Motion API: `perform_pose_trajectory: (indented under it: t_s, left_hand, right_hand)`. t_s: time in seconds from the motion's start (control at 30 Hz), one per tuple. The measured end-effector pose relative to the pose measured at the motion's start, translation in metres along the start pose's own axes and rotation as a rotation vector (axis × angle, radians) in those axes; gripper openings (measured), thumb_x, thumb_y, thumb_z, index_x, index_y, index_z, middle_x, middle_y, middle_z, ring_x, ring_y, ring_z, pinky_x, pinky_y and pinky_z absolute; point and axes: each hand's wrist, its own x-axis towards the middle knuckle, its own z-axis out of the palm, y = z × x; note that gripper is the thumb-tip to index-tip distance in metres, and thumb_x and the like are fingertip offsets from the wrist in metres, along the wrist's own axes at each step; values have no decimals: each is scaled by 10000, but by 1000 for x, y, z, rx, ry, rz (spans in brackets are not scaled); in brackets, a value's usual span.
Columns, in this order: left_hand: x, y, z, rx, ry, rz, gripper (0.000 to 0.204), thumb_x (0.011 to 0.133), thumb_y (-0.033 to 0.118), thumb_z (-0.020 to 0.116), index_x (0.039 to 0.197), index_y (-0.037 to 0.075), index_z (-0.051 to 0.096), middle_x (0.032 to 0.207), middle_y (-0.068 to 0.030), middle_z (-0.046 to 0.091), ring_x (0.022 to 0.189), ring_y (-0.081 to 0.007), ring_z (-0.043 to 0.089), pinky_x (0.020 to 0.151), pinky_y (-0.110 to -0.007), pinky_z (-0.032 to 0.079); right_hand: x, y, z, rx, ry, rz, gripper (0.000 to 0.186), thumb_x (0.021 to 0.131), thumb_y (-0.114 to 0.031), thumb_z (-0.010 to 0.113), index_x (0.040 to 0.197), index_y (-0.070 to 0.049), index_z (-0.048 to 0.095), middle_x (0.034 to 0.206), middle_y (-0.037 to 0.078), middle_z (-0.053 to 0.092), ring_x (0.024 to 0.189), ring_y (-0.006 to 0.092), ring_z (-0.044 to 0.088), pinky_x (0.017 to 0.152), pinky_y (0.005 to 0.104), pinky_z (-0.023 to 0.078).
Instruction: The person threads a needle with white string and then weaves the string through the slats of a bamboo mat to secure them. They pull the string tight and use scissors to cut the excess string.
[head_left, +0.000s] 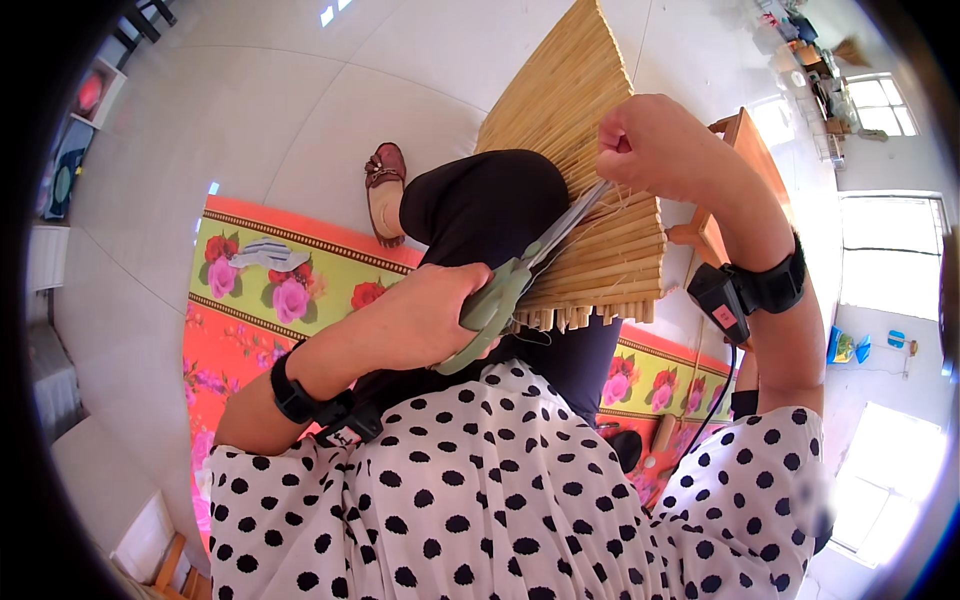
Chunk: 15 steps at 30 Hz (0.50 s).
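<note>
A pair of scissors [495, 302] with green handles is gripped in my left hand [420, 312]. Its metal blades slant up and to the right, over the near part of a reed mat [560, 88]. My right hand [668, 148] is closed in a fist above the mat's right edge, close to the blade tips; whatever its fingers may pinch is hidden. The mat is made of thin yellow reeds side by side, and its near end lies across my lap with uneven reed ends and loose thread bits [515, 325].
Beside the reed mat on the right stands a wooden stool or bench [745, 150]. A red and green flowered sheet [235, 340] covers the floor under me, with a crumpled striped cloth [270, 254] on it. My maroon shoe [383, 180] rests at the sheet's far edge.
</note>
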Motion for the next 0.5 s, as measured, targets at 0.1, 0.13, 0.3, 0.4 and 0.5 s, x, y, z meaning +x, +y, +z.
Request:
perform_pose_trajectory:
  t_s: [0.1, 0.13, 0.3, 0.4, 0.5]
  left_hand:
    - [-1, -5, 2, -21, 5, 0, 382, 736, 191, 749, 982, -30, 557, 776, -136, 608, 688, -240, 564, 653, -336, 460]
    - [-2, -4, 0, 4, 1, 8, 406, 742, 209, 747, 995, -46, 557, 801, -182, 628, 723, -308, 603, 668, -366, 475]
    - [-7, -12, 2, 106, 34, 22, 414, 734, 181, 740, 1018, -57, 554, 800, -222, 630, 728, -373, 621, 666, -397, 480]
    - [-12, -20, 3, 173, 58, 21, 448, 706, 160, 788, 1020, -48, 546, 767, -203, 612, 681, -346, 600, 632, -372, 465]
    - [-16, -23, 2, 185, 55, 29, 451, 706, 156, 786, 1023, -54, 543, 757, -219, 612, 689, -375, 614, 622, -385, 466]
  right_hand:
    - [-4, 8, 3, -49, 145, -63, 163, 743, -122, 565, 673, 23, 595, 636, 145, 559, 605, 265, 546, 614, 363, 457]
    - [-6, 9, 3, -59, 154, -46, 166, 752, -126, 564, 684, 18, 610, 676, 144, 579, 654, 272, 562, 644, 370, 463]
    - [-17, 13, 9, -141, 201, -66, 172, 774, -158, 594, 726, -21, 685, 856, 99, 645, 902, 261, 582, 768, 374, 468]
    - [-19, 6, 11, -239, 192, -117, 168, 772, -167, 612, 717, -36, 702, 898, 78, 657, 963, 246, 575, 829, 387, 455]
    - [-18, -3, 12, -306, 141, -132, 145, 755, -153, 627, 699, -42, 701, 880, 80, 655, 954, 241, 579, 872, 405, 432]
